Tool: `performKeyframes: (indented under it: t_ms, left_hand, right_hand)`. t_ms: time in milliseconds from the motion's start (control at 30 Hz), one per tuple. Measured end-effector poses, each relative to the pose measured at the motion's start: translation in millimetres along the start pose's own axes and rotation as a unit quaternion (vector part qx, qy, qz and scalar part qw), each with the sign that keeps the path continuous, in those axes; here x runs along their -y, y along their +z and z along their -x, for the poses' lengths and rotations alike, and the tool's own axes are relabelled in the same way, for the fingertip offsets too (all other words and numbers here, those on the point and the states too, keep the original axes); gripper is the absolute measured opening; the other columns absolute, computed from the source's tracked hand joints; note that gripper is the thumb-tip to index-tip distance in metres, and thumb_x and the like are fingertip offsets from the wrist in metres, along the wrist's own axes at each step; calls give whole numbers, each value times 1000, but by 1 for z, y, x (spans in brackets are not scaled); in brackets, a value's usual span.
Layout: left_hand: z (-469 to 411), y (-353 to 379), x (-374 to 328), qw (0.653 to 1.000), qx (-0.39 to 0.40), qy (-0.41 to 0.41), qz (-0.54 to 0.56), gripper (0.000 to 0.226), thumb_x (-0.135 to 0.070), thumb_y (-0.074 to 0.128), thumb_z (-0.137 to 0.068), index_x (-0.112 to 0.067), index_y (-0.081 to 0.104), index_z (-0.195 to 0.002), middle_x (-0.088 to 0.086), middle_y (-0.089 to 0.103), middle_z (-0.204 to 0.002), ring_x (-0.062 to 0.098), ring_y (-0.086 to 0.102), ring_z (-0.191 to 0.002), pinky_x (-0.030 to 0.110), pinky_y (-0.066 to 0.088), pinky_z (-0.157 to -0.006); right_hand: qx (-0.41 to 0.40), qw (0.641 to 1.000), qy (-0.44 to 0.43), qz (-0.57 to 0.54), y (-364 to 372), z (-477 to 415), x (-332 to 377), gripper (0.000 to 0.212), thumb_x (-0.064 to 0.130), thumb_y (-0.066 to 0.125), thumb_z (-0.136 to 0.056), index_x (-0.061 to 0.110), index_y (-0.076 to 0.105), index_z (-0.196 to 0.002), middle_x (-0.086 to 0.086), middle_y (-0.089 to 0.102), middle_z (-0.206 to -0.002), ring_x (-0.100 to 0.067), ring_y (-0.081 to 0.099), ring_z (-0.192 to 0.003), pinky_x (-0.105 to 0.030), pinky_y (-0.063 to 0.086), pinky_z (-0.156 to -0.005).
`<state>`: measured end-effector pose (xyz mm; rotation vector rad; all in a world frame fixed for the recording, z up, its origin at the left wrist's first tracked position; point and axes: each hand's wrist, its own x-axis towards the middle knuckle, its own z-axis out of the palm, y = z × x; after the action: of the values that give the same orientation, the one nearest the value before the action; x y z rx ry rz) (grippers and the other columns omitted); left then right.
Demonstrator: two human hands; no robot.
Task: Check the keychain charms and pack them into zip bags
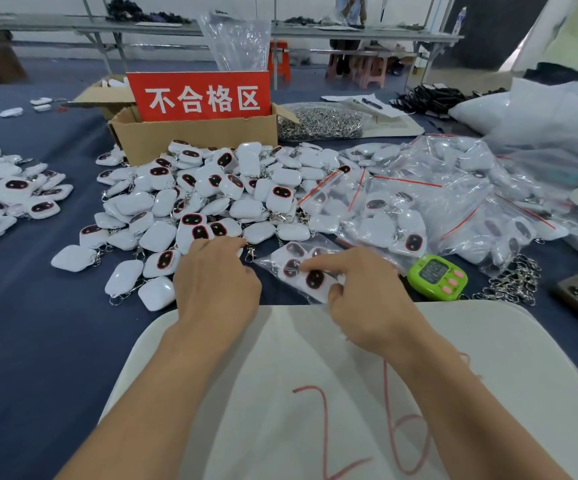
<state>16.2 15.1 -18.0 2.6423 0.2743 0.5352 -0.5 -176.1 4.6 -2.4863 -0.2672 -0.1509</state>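
A big heap of white keychain charms (211,188) with dark red-rimmed faces covers the blue table ahead of me. My left hand (216,278) reaches into the heap's near edge, fingers curled over a charm there; whether it grips one is hidden. My right hand (360,289) holds a clear zip bag (298,268) with several charms in it, forefinger stretched along its top and thumb underneath. Filled zip bags (419,202) with red seal strips are piled to the right.
A cardboard box (194,136) with a red sign stands behind the heap. A green timer (436,277) and loose metal clasps (512,282) lie at right. A white pad (315,393) marked in red lies under my forearms. More charms (7,192) lie at left.
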Motion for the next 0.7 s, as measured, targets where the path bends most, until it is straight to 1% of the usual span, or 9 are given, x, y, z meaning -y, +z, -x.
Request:
performKeyframes:
  t_ms: [100,233,300,367,433,500,567,633,700]
  left_hand:
    - [-1,0,1,999,20,22,-12,38,-9,59,-89,-14,67,-126,7,66,-125,29,50,-118,39,39,-95]
    - [-3,-2,3,996,35,19,-81,43,-21,53,-95,-18,57,-138,3,60,-134,29,47,-117,39,35,-99]
    - [-4,-2,5,993,36,21,-112,43,-27,51,-98,-21,56,-140,3,58,-135,28,46,-119,39,33,-101]
    - [-5,-2,8,993,35,26,-112,41,-30,51,-100,-21,57,-140,6,56,-133,29,46,-119,39,33,-101]
    - [-6,-2,9,994,27,34,-99,36,-30,52,-101,-19,62,-134,7,57,-127,29,48,-114,39,33,-99]
    - [-6,-2,9,994,14,45,-96,28,-28,49,-102,-20,68,-121,6,60,-121,28,51,-108,39,32,-95]
    - [-6,-4,7,995,-8,40,-94,26,-24,42,-104,-24,65,-94,2,64,-107,26,52,-89,39,30,-84]
    - [-6,-8,3,997,-39,2,-63,32,-17,40,-105,-23,54,-77,-1,61,-79,25,45,-66,38,27,-72]
    - [-8,-10,3,996,-85,-10,34,30,-17,45,-106,-20,56,-78,-4,51,-62,28,44,-61,36,26,-65]
  right_hand:
    - [-10,999,34,-5,1,0,-3,51,3,60,-82,41,78,-110,17,71,-106,-2,61,-96,-2,38,-72]
    - [-89,993,54,-58,2,1,-4,40,9,60,-87,38,78,-108,16,75,-114,-2,64,-105,-20,48,-96]
    - [-114,988,72,-73,0,0,-5,39,10,58,-88,40,77,-103,19,74,-106,5,63,-93,-15,50,-88]
    - [-131,982,87,-104,-2,-1,-6,40,7,55,-89,40,78,-93,20,72,-95,14,62,-85,0,43,-72]
    - [-140,976,94,-137,-5,-1,-4,41,3,54,-89,38,77,-87,24,71,-87,24,59,-83,6,39,-68]
    - [-146,971,97,-160,-8,0,0,43,2,55,-88,39,74,-80,27,71,-83,19,62,-86,4,40,-70]
    - [-154,969,97,-168,-9,-1,2,43,2,55,-87,39,73,-75,26,72,-80,12,65,-84,1,43,-70]
    - [-165,965,93,-182,-10,0,2,41,2,56,-86,36,76,-76,23,73,-77,7,65,-69,-4,43,-61]
    - [-174,959,87,-205,-11,0,2,37,2,58,-87,32,78,-77,21,73,-70,3,60,-54,-6,40,-53]
